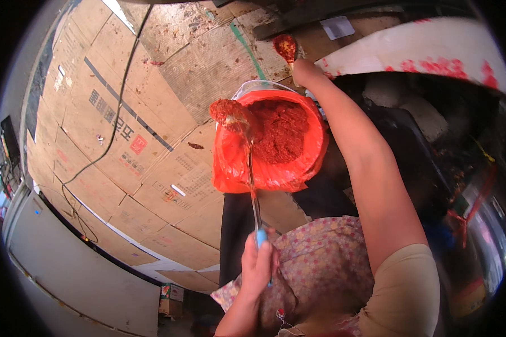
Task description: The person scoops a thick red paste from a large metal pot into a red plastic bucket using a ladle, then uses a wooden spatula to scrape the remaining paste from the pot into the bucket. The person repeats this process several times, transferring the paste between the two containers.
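Observation:
My left hand is closed around the blue grip of a long metal ladle. Red chili paste is heaped on its head, held over the left rim of a bucket lined with a red plastic bag. More of the coarse red paste fills the bucket. Beyond the bucket's far right side, my outstretched right hand grips the handle of a spoon, whose bowl is coated with red paste and flecks. The fingers of that hand are partly hidden.
Flattened cardboard covers the floor, with a dark cable across it. A white curved panel with red smears stands at the far right. At left is a pale cabinet; at right, a shiny metal vessel.

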{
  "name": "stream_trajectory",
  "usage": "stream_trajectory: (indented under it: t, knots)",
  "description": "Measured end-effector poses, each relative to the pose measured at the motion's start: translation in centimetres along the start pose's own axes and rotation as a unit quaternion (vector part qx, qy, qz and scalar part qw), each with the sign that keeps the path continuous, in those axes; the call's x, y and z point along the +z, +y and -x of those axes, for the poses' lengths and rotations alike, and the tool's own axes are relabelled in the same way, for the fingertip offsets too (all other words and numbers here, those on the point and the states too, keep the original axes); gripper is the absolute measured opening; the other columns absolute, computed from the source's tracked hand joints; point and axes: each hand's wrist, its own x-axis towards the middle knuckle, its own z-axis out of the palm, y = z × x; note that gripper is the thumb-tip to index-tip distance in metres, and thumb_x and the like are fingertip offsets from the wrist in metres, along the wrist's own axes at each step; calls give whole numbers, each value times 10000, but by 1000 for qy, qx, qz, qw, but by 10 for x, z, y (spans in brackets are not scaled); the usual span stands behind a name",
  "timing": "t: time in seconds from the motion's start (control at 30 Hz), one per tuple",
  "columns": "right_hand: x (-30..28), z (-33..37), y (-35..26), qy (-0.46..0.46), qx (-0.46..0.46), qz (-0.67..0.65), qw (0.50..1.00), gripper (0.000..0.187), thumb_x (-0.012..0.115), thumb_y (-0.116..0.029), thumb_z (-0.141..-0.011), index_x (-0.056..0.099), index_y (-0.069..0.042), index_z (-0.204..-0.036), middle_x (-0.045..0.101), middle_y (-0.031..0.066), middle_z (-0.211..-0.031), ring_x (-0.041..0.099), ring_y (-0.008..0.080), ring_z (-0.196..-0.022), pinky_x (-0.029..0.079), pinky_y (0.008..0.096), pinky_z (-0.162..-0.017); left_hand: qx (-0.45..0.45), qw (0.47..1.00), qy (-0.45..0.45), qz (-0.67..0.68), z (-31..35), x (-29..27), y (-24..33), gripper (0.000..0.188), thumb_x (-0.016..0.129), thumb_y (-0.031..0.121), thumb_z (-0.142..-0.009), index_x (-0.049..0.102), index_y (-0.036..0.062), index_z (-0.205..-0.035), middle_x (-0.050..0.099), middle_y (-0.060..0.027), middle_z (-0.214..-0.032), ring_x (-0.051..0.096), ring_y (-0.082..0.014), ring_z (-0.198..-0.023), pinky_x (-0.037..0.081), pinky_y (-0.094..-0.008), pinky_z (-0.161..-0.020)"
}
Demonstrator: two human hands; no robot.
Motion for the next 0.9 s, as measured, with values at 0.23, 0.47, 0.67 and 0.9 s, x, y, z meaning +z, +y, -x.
stream_trajectory:
  t: [0.23,0.47,0.67,0.9]
  knots:
    - [-2,-14,-6,-57,23,2,998,343,621,-241,-763,674,17,-982,652,242,-1028,643,348,-981,509,416,-842,0,999,-24,27,7,-13,3,224,440,211,-1003,447,34,-1141,492,-26,-626,404,-67,-447,325,-197,-428]
    - [-69,60,-28,-36,-7,-32,999,440,468,-356,-859,670,14,-987,660,248,-984,648,391,-921,498,464,-822,55,998,9,-6,1,-15,-14,279,377,302,-1022,472,66,-1135,485,-9,-620,392,-60,-429,319,-197,-410]
    - [-107,233,-62,52,42,-171,983,244,510,-172,-878,649,23,-831,653,233,-802,641,385,-726,501,463,-654,145,982,90,-79,47,2,-30,210,568,171,-953,453,76,-1100,493,-5,-647,430,-66,-466,340,-203,-416]
    - [-198,491,-80,25,14,-532,846,357,409,-317,-1001,561,-13,-892,639,157,-825,631,320,-808,472,410,-745,7,988,26,-149,148,-2,2,173,582,111,-929,433,123,-1017,454,15,-630,387,-53,-439,300,-208,-384]
